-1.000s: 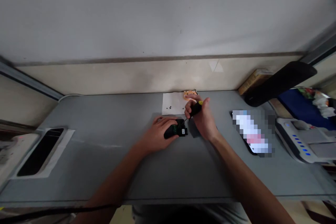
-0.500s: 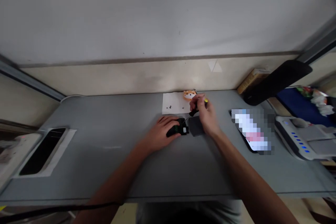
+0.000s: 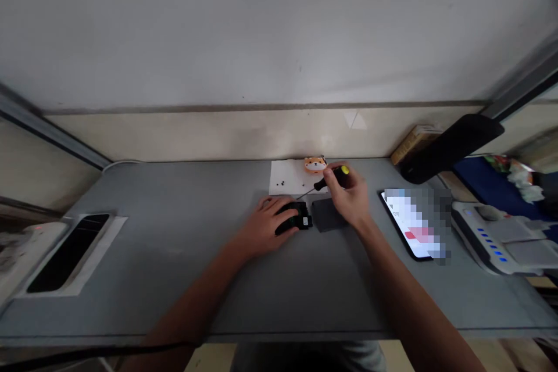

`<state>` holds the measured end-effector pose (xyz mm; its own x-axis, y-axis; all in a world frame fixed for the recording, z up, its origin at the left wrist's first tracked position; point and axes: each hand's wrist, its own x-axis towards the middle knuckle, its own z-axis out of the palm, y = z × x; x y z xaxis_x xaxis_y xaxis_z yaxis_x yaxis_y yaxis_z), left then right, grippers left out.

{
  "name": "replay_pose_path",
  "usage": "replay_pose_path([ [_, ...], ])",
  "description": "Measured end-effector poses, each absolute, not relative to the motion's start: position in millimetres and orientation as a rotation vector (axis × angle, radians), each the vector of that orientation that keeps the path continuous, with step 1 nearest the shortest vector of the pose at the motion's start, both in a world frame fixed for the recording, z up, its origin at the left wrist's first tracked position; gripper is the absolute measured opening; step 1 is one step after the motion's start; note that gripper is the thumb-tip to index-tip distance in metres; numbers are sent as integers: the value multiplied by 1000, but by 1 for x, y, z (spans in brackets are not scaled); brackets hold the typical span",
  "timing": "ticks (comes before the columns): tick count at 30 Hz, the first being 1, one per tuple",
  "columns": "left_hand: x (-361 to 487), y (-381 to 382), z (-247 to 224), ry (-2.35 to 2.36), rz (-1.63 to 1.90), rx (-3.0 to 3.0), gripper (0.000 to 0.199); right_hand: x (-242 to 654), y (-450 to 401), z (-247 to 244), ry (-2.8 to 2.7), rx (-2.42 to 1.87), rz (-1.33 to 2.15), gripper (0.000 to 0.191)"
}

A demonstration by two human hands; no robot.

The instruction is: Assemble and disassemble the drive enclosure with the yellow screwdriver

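My left hand (image 3: 261,228) is closed round a small black device (image 3: 300,218) with green parts and a white label, which lies on the grey table. In my right hand (image 3: 351,197) is a screwdriver (image 3: 336,176) with a black handle and a yellow end. Its thin shaft slants down to the left, its tip near the upper edge of the device and the fingers of my left hand. A dark flat block (image 3: 326,216) lies beside the device, under my right wrist. Behind, several tiny black screws rest on white paper (image 3: 290,174).
An orange animal-faced case (image 3: 315,165) sits on the paper. To the right are a lit phone (image 3: 412,226), a power strip (image 3: 488,238), a black cylinder (image 3: 451,148) and a box (image 3: 414,142). At the left lies a dark phone (image 3: 70,253).
My right hand has drawn back to the right, and the screwdriver now lies at a flatter slant, its tip moved off the device's middle. The camera view has shifted slightly.
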<state>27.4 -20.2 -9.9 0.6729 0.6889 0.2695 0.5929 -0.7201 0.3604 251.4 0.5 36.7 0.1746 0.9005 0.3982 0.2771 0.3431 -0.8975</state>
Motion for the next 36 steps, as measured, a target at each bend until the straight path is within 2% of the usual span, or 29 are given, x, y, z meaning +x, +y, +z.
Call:
replay_pose_path([
  [9, 25, -21, -9, 1138, 758, 2537, 25, 253, 6, 33, -1375, -1314, 410, 38],
  [16, 23, -11, -20, 1342, 1012, 2301, 28, 244, 2, 36, -1201, -1160, 599, 42],
  [21, 22, -8, -20, 1295, 1021, 2300, 21, 234, -2, 37, -1174, -1106, 710, 44],
  [30, 20, -7, -18, 1262, 1049, 2492, 29, 235, 0, 36, -1234, -1068, 692, 42],
  [36, 16, -8, -15, 1285, 923, 2576, 28, 233, 0, 33, -1261, -1049, 659, 41],
])
